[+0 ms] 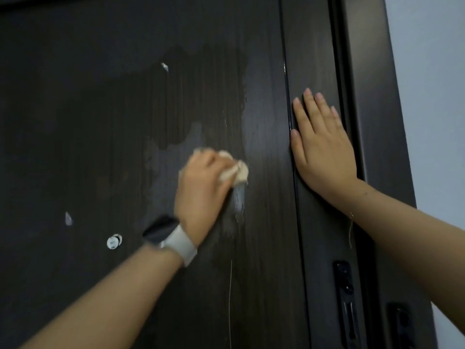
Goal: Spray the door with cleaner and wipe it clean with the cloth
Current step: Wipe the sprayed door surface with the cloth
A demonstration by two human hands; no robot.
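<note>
While right hand braces, left hand grips cloth.

The place looked like the entrance of a home or flat. A dark brown wood-grain door filled most of the view, with a small round silver peephole fitting at 7 o'clock. A matching dark frame ran up at 2 o'clock, black metal lock plates sat at 5 o'clock, and a plain pale painted wall stood at 3 o'clock.
</note>
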